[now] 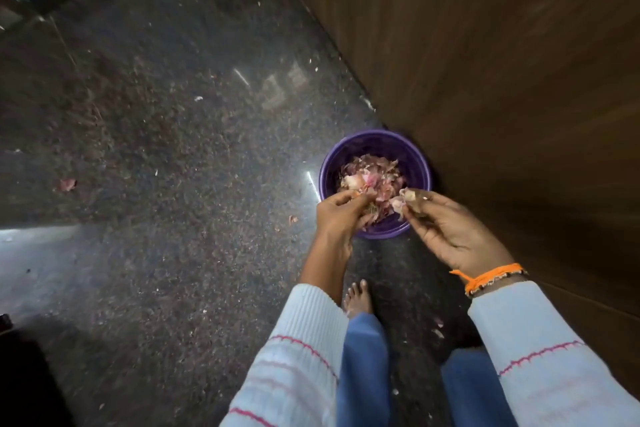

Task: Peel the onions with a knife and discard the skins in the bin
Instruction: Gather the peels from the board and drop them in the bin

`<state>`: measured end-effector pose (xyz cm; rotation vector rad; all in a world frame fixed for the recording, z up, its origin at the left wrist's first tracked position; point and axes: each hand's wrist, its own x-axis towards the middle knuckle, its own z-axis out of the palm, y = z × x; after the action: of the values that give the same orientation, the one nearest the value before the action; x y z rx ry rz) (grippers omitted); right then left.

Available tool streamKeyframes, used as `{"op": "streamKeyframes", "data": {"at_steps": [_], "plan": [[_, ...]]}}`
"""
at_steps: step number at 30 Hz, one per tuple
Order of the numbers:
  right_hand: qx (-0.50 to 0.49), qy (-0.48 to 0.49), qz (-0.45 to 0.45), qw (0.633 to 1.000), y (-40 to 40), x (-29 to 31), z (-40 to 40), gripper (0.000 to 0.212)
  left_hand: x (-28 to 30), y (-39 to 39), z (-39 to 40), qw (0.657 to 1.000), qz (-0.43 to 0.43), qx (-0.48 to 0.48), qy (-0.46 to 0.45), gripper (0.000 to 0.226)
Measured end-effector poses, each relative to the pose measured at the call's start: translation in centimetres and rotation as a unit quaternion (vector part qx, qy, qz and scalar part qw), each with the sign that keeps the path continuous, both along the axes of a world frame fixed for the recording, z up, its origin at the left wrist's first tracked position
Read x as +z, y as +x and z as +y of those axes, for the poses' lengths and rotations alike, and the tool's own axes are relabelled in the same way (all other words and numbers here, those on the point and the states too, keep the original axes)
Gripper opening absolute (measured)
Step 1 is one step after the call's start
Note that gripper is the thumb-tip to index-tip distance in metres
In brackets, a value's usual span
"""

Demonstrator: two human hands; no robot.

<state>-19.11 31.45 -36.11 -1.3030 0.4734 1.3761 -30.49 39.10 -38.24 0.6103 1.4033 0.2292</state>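
Skins going into the bin; the peeling seems largely done.

Left hand [341, 215] and right hand [446, 224] each pinch onion skins [372, 180] above the purple bin [415, 152]; scraps [67, 184] towards nine o'clock remain; knife, onions unseen.

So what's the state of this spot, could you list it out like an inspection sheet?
Surface: dark speckled stone floor, glossy with light reflections.
Job's things: purple bin beside the wooden panel, holding a heap of pink onion skins; no knife or onions seen.
Clutter: stray skin scraps on the floor.
Hands: left hand and right hand over the bin's near edge, fingers pinching skins.
Cables: nothing seen.
Surroundings: brown wooden panel on the right; a bare foot below the bin.
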Motion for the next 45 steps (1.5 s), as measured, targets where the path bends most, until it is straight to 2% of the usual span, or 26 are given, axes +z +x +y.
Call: {"op": "streamKeyframes", "data": {"at_steps": [6, 7, 8, 12, 14, 19, 24, 28, 37, 45], "plan": [[0.022, -0.068, -0.085, 0.994, -0.4, -12.8, 2.3, 0.01, -12.8, 0.7, 1.7, 0.992, 0.09, -0.081, 0.024, 0.014], [0.033, -0.086, -0.095, 0.991, -0.4, -14.3, 2.6, 0.016, -14.2, 0.8, 1.8, 0.991, 0.095, -0.086, 0.023, 0.01], [0.045, -0.104, -0.102, 0.988, -0.3, -15.5, 2.8, 0.022, -15.1, 1.0, 2.0, 0.992, 0.091, -0.089, 0.017, 0.004], [0.091, -0.15, -0.125, 0.977, 0.1, -17.1, 3.1, 0.034, -15.0, 1.7, 2.4, 0.993, 0.059, -0.099, -0.016, 0.035], [0.112, -0.163, -0.137, 0.971, 0.6, -16.1, 3.0, 0.034, -14.2, 1.9, 2.5, 0.992, 0.066, -0.104, -0.011, 0.03], [0.094, -0.156, -0.162, 0.97, 0.6, -11.1, 3.2, 0.016, -9.9, 2.1, 2.6, 0.992, 0.071, -0.102, 0.013, 0.03], [0.145, -0.065, -0.103, 0.982, 0.0, -4.8, 3.2, 0.038, -3.3, 1.7, 2.2, 0.995, 0.04, -0.089, 0.017, 0.02], [0.089, -0.01, -0.085, 0.992, -0.5, 1.8, 2.4, 0.03, 3.7, 0.9, 1.1, 0.996, 0.01, -0.078, 0.041, 0.024], [-0.016, 0.101, -0.138, 0.985, -0.2, 21.0, -2.6, 0.022, 22.3, 1.4, -3.3, 0.988, -0.126, -0.056, 0.073, 0.018], [-0.052, 0.172, -0.225, 0.958, 1.5, 34.0, -10.8, 0.019, 34.7, 4.3, -9.3, 0.952, -0.232, -0.141, 0.138, 0.019]]}}
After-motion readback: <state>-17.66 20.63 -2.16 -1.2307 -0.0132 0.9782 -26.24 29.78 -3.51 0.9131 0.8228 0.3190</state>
